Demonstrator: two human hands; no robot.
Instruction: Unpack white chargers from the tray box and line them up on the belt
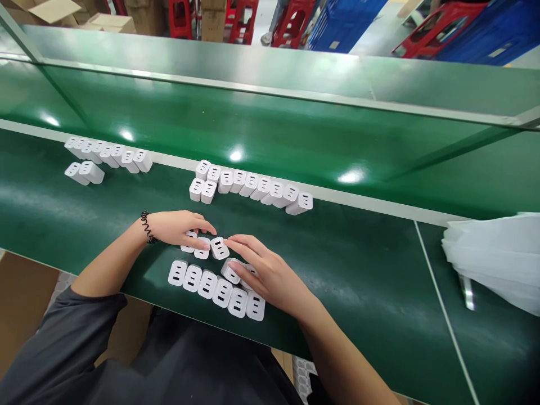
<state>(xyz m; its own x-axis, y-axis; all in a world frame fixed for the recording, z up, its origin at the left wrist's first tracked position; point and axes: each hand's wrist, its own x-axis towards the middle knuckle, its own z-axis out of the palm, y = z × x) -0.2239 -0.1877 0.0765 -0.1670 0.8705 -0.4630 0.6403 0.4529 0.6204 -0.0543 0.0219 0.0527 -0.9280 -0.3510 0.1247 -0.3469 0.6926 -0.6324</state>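
Several white USB wall chargers stand on the green bench in front of me, port faces up. My left hand point(179, 226), with a black coil band at its wrist, reaches over a short row; its thumb lies across a charger point(202, 251) and its fingers stretch beyond. At that row's right end, a slightly turned charger point(220, 248) meets the fingertips of my right hand point(268, 275). The right hand's fingers are extended and apart, with its thumb over a tilted charger point(230, 272). Another charger beneath this hand is partly hidden. Nearer me runs a charger row point(206, 284).
Along the bench's back ledge stand a charger row point(252, 184) and, farther left, another charger group point(105, 153). White sheets or bags point(495, 259) lie at the right beside a metal piece point(466, 291). Red stools point(292, 22), blue crates point(343, 23) and cardboard boxes point(110, 23) stand beyond.
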